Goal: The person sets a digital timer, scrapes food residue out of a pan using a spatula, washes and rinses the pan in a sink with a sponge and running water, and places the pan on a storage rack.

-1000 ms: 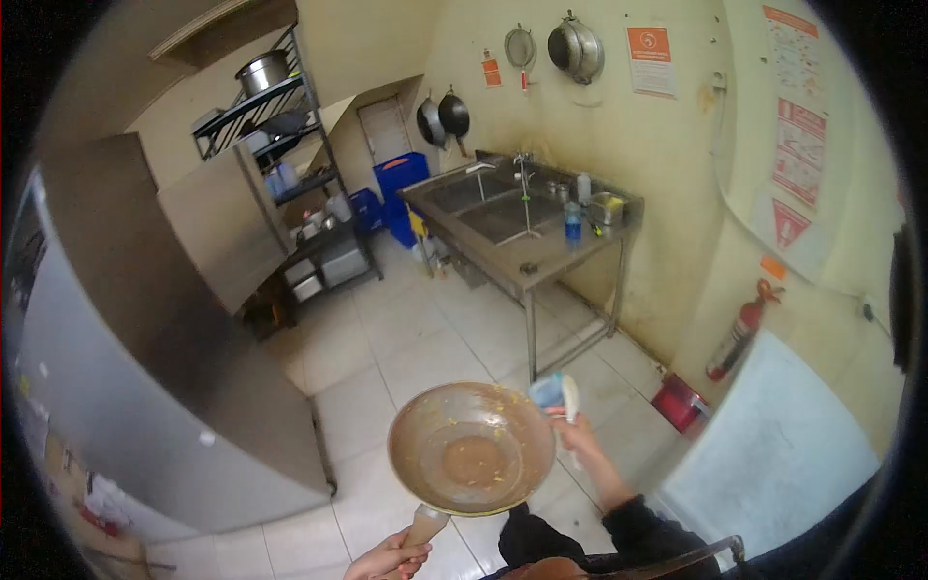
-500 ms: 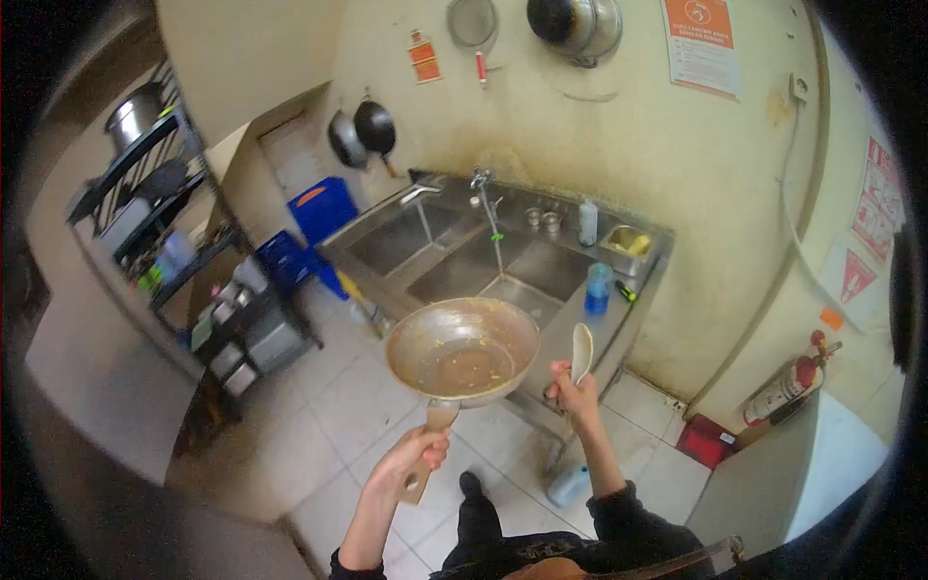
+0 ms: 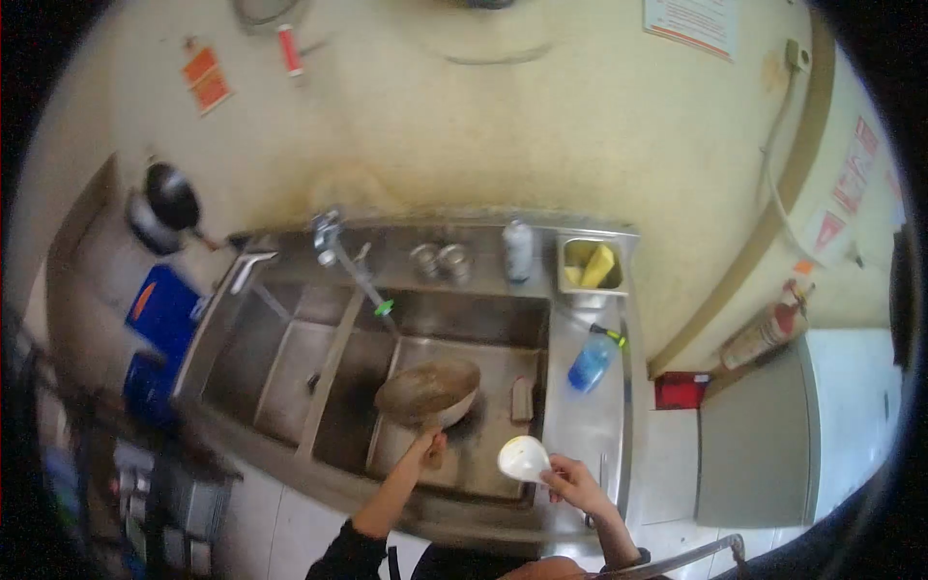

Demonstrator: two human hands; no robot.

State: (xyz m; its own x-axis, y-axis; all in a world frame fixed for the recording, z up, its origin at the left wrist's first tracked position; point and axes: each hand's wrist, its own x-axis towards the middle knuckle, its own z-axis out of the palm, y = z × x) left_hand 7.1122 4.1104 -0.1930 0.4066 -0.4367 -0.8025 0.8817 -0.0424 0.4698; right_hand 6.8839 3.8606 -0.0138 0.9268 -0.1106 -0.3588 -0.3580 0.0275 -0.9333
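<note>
My left hand (image 3: 427, 450) is closed around the handle of a frying pan (image 3: 427, 389). The pan is tilted, low over the right basin of a steel sink (image 3: 464, 317); whether it touches the bottom I cannot tell. Between the fingers of my right hand (image 3: 574, 483) is a white spoon (image 3: 522, 456) with a wide bowl, near the basin's front right corner. A faucet (image 3: 333, 242) with a green-banded spout (image 3: 384, 307) reaches over the basin behind the pan. Inside the basin, right of the pan, lies a small brownish block (image 3: 522, 398).
Right of the basin, a blue bottle (image 3: 592, 363) lies on the counter. Behind it is a metal container (image 3: 592, 280) with yellow sponges. A white bottle (image 3: 518, 249) and two small metal cups (image 3: 440, 261) line the back ledge. Blue crates (image 3: 164, 309) stand left.
I have come up to the sink. The pan has gone from in front of me down into the right basin, and the spoon has turned from upright to pointing left.
</note>
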